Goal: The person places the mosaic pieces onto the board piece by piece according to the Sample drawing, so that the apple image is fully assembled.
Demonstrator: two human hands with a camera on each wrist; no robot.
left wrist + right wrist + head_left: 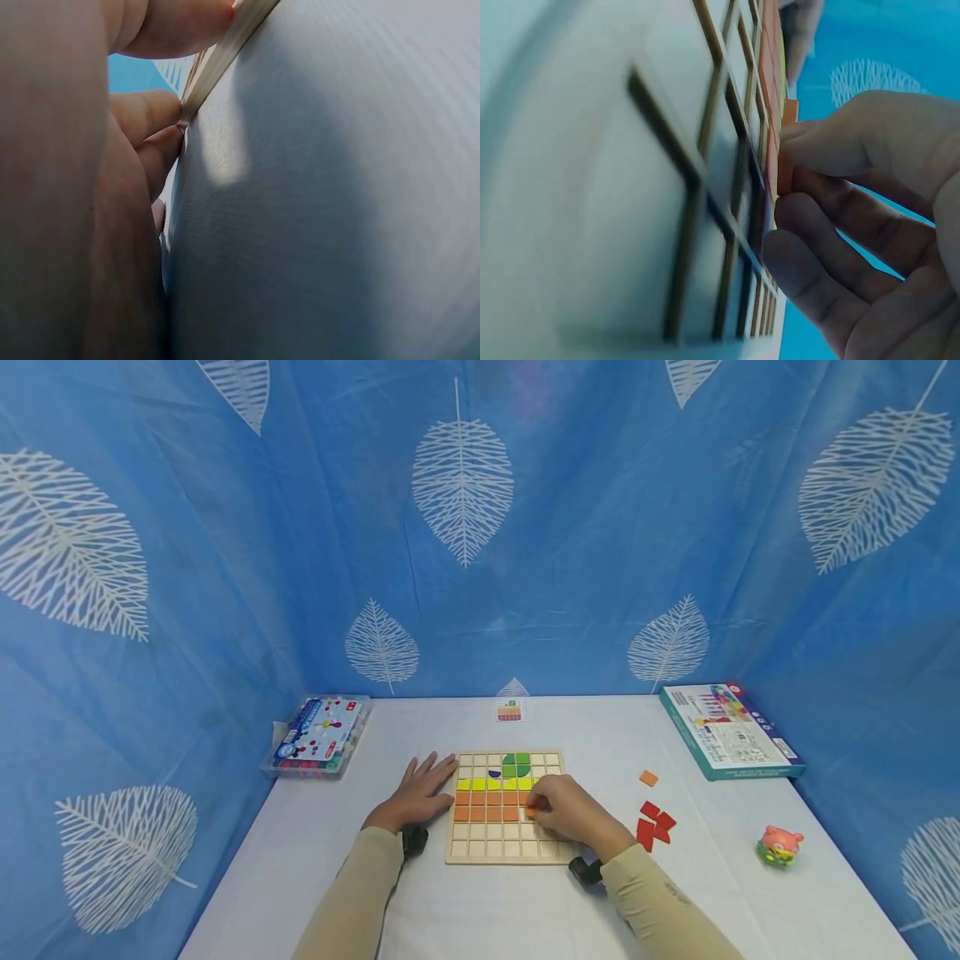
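- Right hand (572,814) pinches orange tile (532,812) over grid board (504,852), right of the orange rows.
- Left hand (417,793) flat, steadying board's left edge.
- Upper rows filled; lower rows bare; red tiles (654,827) wait right of board.

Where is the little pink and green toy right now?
In the head view, the toy sits on the table's far right, beyond the loose red pieces, below the teal box.

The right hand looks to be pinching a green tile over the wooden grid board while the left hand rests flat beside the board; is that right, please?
Not quite: the tile is orange, not green, as the head view and the right wrist view both show. The rest holds: the right hand pinches it over the wooden grid board, and the left hand rests flat on the table beside the board's left edge.
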